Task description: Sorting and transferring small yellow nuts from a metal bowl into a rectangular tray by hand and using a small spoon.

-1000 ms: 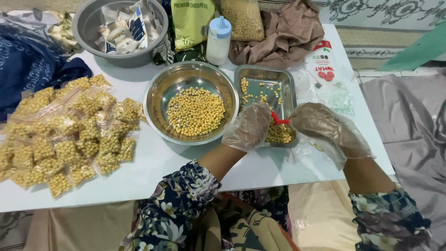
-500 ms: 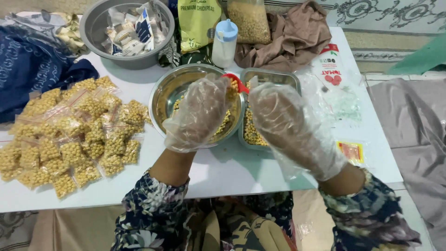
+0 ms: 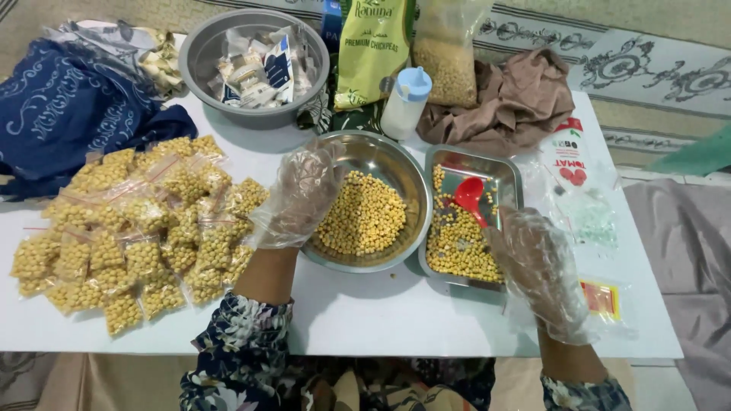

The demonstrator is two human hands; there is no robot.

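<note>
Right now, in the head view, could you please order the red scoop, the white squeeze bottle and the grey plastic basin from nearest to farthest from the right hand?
From the right hand:
1. Red scoop, in the steel tray just above it.
2. White squeeze bottle, behind the round bowl.
3. Grey plastic basin, at the far left.

left grip (image 3: 299,196): clear plastic glove | right grip (image 3: 539,268): same | sleeves: dark floral
</note>
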